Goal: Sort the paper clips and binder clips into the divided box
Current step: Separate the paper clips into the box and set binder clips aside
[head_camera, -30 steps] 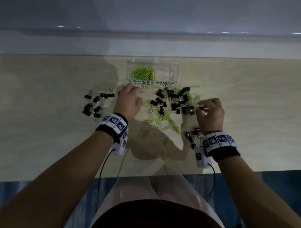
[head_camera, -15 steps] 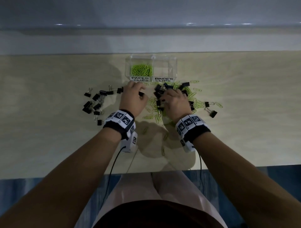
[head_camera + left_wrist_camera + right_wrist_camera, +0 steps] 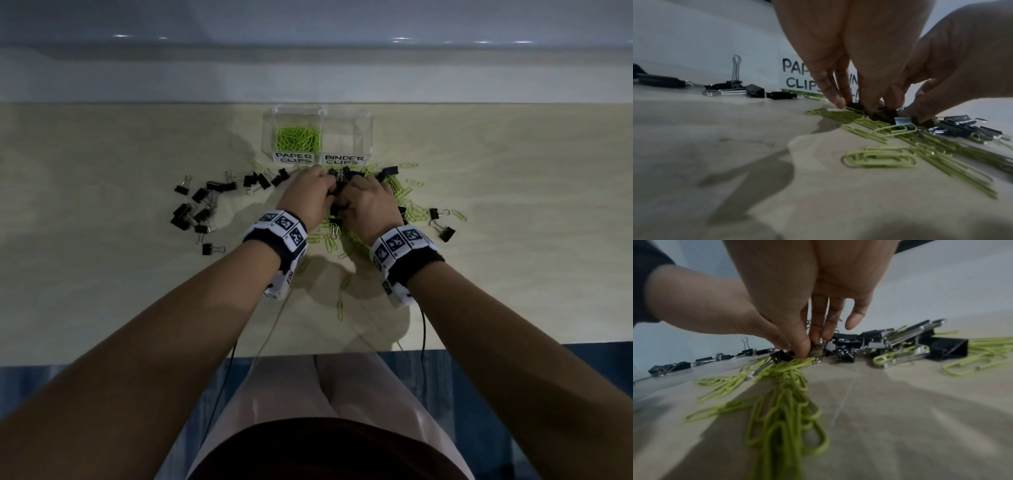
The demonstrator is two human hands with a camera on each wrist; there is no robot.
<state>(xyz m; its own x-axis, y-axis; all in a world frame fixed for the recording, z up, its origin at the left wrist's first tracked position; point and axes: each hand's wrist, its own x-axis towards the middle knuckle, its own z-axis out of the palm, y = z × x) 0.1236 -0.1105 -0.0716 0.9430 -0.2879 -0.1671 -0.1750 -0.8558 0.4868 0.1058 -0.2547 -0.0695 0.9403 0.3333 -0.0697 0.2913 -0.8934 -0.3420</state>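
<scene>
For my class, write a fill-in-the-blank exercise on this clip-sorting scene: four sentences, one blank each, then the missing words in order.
1. The loose paper clips on the table are coloured ____.
2. The compartment of the divided box that already holds clips is labelled ____ CLIPS.
3. The binder clips have bodies coloured ____.
4. The left hand and right hand meet just in front of the ____.

Missing words: green; PAPER; black; box

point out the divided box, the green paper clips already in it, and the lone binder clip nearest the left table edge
divided box (image 3: 365, 137), head view, right clear wall
green paper clips (image 3: 298, 138), head view, middle of the heap
lone binder clip (image 3: 207, 249), head view, black body
</scene>
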